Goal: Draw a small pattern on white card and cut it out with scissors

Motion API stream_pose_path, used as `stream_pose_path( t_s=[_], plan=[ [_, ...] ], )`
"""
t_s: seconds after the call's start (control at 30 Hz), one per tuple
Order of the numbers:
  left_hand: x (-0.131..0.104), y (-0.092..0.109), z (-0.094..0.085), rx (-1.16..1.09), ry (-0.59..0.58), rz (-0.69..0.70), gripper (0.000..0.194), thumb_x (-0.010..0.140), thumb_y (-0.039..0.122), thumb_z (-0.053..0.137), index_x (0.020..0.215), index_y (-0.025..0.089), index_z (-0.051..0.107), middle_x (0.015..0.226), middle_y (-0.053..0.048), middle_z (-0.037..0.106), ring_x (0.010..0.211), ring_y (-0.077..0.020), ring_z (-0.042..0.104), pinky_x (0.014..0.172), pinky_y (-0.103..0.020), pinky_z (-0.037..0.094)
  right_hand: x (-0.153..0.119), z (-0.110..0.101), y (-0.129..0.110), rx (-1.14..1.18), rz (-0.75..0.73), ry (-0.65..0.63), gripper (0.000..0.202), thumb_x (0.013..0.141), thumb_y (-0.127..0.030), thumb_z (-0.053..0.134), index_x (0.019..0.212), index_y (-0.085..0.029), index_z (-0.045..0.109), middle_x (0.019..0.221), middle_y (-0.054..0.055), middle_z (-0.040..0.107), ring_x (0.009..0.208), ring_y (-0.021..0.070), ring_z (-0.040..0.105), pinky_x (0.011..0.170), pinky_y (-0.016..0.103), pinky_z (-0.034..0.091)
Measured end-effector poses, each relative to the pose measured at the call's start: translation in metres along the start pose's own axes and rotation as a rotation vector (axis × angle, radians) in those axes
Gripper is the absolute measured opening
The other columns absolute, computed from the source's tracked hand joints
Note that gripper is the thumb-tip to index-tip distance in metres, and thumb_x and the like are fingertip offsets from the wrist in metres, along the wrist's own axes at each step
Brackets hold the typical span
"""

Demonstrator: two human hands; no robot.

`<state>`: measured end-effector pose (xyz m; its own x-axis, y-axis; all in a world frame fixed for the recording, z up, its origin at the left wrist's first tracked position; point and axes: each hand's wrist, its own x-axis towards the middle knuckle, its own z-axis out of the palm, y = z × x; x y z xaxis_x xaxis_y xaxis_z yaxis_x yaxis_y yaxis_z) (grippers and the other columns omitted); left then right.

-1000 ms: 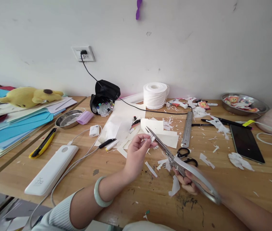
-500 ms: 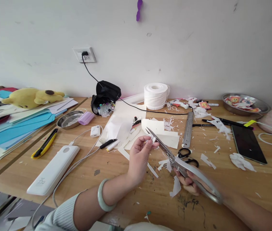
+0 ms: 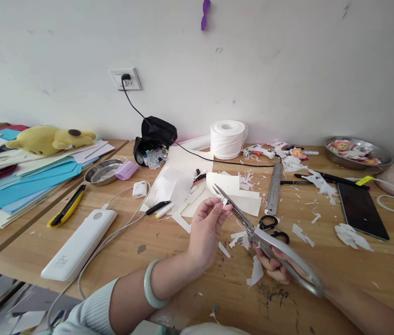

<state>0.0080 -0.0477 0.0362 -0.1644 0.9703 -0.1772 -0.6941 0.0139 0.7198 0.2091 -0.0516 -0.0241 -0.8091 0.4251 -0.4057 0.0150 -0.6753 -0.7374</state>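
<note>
Between thumb and fingers, my left hand (image 3: 205, 230) pinches a small white paper cutout (image 3: 222, 200) with dark drawn lines. My right hand (image 3: 273, 265) is wrapped round the grey handles of large metal scissors (image 3: 242, 216). Their blades point up and left, right beside the cutout, and seem nearly closed; whether they touch the paper I cannot tell. Below the blades lie white paper scraps (image 3: 255, 272) and a second pair of scissors with black handles (image 3: 270, 222). Cream paper sheets (image 3: 247, 202) are spread behind my left hand.
A steel ruler (image 3: 273, 188), a phone (image 3: 362, 211) and a metal bowl (image 3: 359, 160) of coloured cutouts lie to the right. On the left are a white power bank (image 3: 78, 246) with cables and a yellow cutter (image 3: 67, 207). A white tissue roll (image 3: 227, 139) stands behind.
The view has shifted slightly, moving everything a little to the right. My hands, the cutout and the scissors keep almost the same positions relative to each other.
</note>
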Motion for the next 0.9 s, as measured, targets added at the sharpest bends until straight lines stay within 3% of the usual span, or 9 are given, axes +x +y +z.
stream_pose_path(
  t_s=[0.13,0.33,0.6,0.9],
  plan=[
    [0.000,0.000,0.001,-0.051,0.007,-0.017,0.017,0.067,0.017,0.073,0.078,0.016,0.061,0.075,0.002,0.065,0.074,-0.0085,0.066,0.078,-0.020,0.052,0.001,0.002,-0.002,0.053,-0.012,-0.034,0.052,0.066,-0.063,0.064,0.088,-0.021,0.045,0.057,-0.009,0.032,0.037,0.0009,0.016,0.033,0.017,0.010],
    [-0.001,0.000,0.001,-0.134,0.049,-0.071,0.011,0.070,0.011,0.069,0.079,0.014,0.062,0.076,0.000,0.066,0.074,-0.0082,0.066,0.073,-0.016,0.054,0.000,0.014,-0.015,0.081,0.054,0.019,0.043,0.074,-0.061,0.058,0.081,-0.021,0.045,0.052,-0.010,0.032,0.034,0.0011,0.015,0.032,0.017,0.007],
    [-0.001,0.001,0.001,-0.200,0.080,-0.130,0.009,0.075,0.004,0.061,0.079,0.013,0.063,0.077,-0.002,0.068,0.074,-0.0081,0.067,0.070,-0.014,0.055,0.003,0.008,-0.006,0.183,0.017,-0.080,0.050,0.063,-0.058,0.071,0.085,-0.021,0.046,0.052,-0.011,0.031,0.033,0.0001,0.015,0.032,0.016,0.004],
    [0.001,0.001,0.000,-0.037,-0.003,0.001,0.014,0.067,0.016,0.073,0.077,0.014,0.063,0.072,0.002,0.065,0.070,-0.0084,0.066,0.073,-0.018,0.052,0.003,0.004,0.000,0.227,-0.045,-0.155,0.049,0.066,-0.056,0.070,0.091,-0.020,0.048,0.055,-0.011,0.031,0.036,-0.0002,0.013,0.032,0.016,0.005]
  ],
)
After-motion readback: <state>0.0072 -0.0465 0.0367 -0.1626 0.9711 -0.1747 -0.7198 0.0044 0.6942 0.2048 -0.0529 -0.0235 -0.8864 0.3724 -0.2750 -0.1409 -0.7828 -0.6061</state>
